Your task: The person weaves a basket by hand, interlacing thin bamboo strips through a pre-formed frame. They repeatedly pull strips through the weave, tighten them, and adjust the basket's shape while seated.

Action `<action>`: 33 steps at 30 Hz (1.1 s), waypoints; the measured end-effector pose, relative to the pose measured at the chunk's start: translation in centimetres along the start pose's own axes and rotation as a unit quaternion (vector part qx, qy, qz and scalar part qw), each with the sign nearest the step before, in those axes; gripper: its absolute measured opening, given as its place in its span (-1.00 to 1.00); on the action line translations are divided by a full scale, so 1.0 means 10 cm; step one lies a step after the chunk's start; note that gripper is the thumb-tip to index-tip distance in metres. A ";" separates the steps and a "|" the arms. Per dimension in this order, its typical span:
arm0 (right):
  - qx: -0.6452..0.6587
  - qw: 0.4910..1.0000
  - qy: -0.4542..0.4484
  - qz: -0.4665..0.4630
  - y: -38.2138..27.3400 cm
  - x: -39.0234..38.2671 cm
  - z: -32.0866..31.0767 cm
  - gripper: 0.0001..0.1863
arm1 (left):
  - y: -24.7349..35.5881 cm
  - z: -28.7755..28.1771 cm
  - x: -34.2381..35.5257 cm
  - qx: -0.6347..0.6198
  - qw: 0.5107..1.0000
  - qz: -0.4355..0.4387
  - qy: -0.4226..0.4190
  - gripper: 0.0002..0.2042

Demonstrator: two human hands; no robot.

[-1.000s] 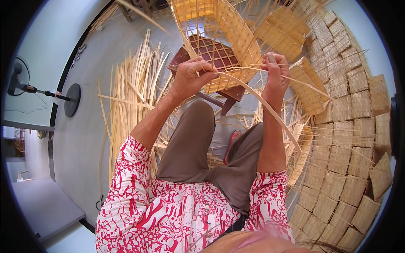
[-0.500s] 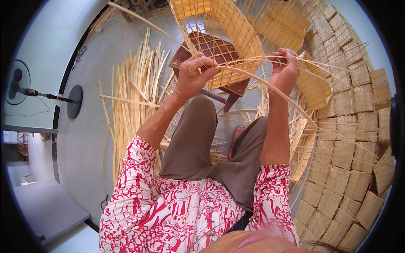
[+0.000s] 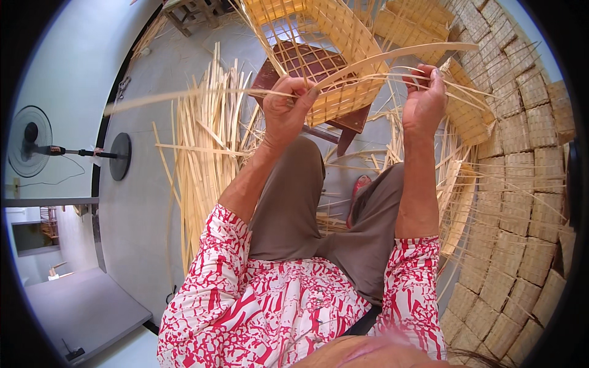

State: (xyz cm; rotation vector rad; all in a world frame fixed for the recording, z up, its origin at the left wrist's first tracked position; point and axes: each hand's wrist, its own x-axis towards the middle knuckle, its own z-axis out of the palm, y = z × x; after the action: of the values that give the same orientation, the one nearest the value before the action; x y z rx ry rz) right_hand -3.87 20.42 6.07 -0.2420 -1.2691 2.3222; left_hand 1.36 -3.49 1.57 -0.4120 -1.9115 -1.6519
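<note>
My left hand (image 3: 287, 104) pinches a long pale bamboo strip (image 3: 184, 93) at the near left part of a half-woven yellow basket (image 3: 340, 101). The basket rests on a dark red wooden stool (image 3: 267, 76) and has many loose strips standing up from it. My right hand (image 3: 423, 98) is raised just right of the basket, fingers curled round several thin strips that curve out from it. A wider strip (image 3: 417, 50) arcs upward to the right over that hand.
Loose strips (image 3: 199, 153) lie in a heap on the left floor. Woven pieces (image 3: 521, 202) are stacked along the right, with more baskets (image 3: 460, 113) beside my right arm. A standing fan (image 3: 34, 141) and a grey table (image 3: 86, 306) are at the left; a wooden stool (image 3: 184, 12) stands at the back.
The long strip at my left hand has swung: it now reaches out leftward, and a wide part arcs up to the right. My right hand has moved rightward and up.
</note>
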 end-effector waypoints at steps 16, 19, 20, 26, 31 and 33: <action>-0.578 0.583 -0.264 -0.505 -0.10 -0.07 -0.22 -0.77 | -0.21 -0.95 0.64 0.166 0.945 0.002 -0.283 -0.91; -0.580 0.602 -0.344 -0.426 -0.03 -0.10 -0.29 -0.78 | -0.35 -1.05 0.74 0.122 0.943 -0.036 -0.306 -0.86; -0.578 0.619 -0.362 -0.390 -0.13 -0.24 -0.27 -0.80 | -0.42 -1.04 0.73 0.099 0.946 -0.038 -0.307 -0.86; -0.560 0.691 -0.381 -0.252 -0.19 -0.43 -0.34 -0.87 | -0.20 -1.05 0.80 0.123 0.944 -0.051 -0.301 -0.88; -0.572 0.680 -0.390 -0.243 -0.07 -0.45 -0.45 -0.84 | -0.20 -1.01 0.71 0.115 0.944 -0.007 -0.309 -0.87; -0.572 0.685 -0.390 -0.229 -0.03 -0.40 -0.42 -0.83 | -0.27 -1.03 0.78 0.126 0.940 -0.006 -0.317 -0.86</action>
State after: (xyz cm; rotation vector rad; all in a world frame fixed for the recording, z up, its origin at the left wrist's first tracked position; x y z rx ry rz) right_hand 1.25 21.69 3.72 0.6962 -2.6659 0.8602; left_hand -4.13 -15.10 4.83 -0.9117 -2.5513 -1.3437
